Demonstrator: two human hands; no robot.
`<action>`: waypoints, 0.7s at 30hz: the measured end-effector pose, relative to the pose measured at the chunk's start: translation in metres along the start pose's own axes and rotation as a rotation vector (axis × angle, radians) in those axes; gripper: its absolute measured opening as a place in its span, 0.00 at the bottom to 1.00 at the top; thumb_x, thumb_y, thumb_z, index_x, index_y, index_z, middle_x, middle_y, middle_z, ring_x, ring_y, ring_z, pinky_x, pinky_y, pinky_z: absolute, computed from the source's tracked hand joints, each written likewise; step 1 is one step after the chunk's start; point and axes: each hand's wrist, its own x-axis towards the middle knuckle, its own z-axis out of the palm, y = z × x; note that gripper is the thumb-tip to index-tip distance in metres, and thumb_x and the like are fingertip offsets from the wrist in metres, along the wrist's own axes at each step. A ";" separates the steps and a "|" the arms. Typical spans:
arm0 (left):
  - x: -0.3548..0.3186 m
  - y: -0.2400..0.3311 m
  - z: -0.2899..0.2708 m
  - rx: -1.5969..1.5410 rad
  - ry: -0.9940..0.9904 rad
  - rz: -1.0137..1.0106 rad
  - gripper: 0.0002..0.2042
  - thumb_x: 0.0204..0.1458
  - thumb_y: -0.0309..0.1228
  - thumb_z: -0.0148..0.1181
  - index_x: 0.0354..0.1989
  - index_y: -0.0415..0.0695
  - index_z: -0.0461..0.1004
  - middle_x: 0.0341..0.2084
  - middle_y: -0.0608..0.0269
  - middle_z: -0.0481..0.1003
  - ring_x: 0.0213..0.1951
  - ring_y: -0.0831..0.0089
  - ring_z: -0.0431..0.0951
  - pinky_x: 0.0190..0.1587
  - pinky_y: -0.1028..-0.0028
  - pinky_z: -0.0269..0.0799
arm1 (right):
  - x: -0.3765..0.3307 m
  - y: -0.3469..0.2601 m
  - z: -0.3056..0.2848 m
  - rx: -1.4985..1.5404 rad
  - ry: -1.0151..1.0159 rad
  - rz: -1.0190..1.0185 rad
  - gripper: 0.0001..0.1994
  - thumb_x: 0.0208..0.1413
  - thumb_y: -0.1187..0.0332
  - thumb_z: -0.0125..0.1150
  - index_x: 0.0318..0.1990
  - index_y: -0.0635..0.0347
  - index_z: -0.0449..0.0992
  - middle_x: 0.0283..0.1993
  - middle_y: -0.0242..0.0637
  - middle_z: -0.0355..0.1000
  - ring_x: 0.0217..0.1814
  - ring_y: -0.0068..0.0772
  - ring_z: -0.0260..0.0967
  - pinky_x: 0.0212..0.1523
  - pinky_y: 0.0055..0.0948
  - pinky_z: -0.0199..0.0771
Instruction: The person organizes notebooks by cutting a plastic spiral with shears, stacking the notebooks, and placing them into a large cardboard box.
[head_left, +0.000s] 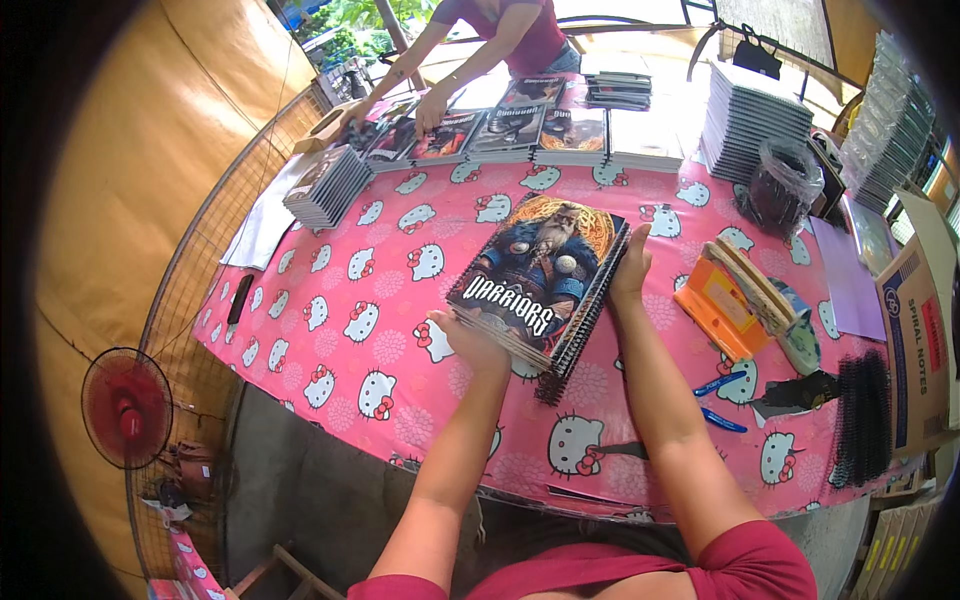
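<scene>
Between my two hands is a small stack of spiral notebooks (545, 265), the top cover showing a bearded warrior in blue and dark armor. My left hand (470, 345) grips the stack's near left edge, thumb on the side. On the opposite side, my right hand (630, 268) is closed along the black coil binding, thumb up at the far corner. The undersides of both hands are hidden. Dark coil ends stick out below the stack's near corner. Right of my right forearm lie blue-handled pliers (722, 402) on the pink cartoon-cat tablecloth (420, 345).
Notebook stacks (505, 132) line the far side, where another person (500, 40) reaches over them. Tall notebook piles (755, 120), a plastic-wrapped black roll (780, 185), an orange holder (722, 310), black coils (862, 420) and a cardboard box (915, 340) stand right. A fan (127, 408) is left.
</scene>
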 end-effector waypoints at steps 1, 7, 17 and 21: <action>0.000 -0.005 -0.002 0.027 -0.010 -0.001 0.34 0.54 0.63 0.33 0.55 0.46 0.59 0.44 0.58 0.68 0.44 0.65 0.72 0.45 0.70 0.72 | 0.002 0.003 -0.007 -0.036 0.010 -0.017 0.41 0.57 0.35 0.31 0.32 0.71 0.75 0.19 0.29 0.65 0.21 0.20 0.61 0.24 0.22 0.63; 0.029 0.000 -0.004 0.103 -0.195 0.440 0.33 0.59 0.57 0.27 0.52 0.38 0.63 0.45 0.57 0.68 0.44 0.70 0.71 0.49 0.68 0.70 | 0.010 -0.035 0.030 0.109 -0.110 -0.117 0.42 0.59 0.37 0.27 0.27 0.71 0.76 0.16 0.30 0.65 0.18 0.20 0.60 0.23 0.21 0.62; 0.010 -0.013 0.001 0.303 -0.054 0.459 0.29 0.61 0.54 0.26 0.51 0.37 0.58 0.43 0.60 0.62 0.43 0.72 0.67 0.48 0.68 0.68 | 0.011 -0.058 0.008 -0.549 -0.159 -0.460 0.34 0.62 0.43 0.35 0.36 0.72 0.74 0.32 0.46 0.72 0.35 0.37 0.68 0.41 0.31 0.65; 0.016 0.019 -0.024 0.442 0.053 0.692 0.20 0.60 0.45 0.44 0.49 0.39 0.58 0.42 0.60 0.60 0.41 0.75 0.65 0.46 0.73 0.65 | -0.047 -0.117 -0.050 -1.044 -0.472 -0.515 0.34 0.48 0.48 0.61 0.54 0.68 0.63 0.56 0.55 0.61 0.61 0.51 0.57 0.59 0.38 0.57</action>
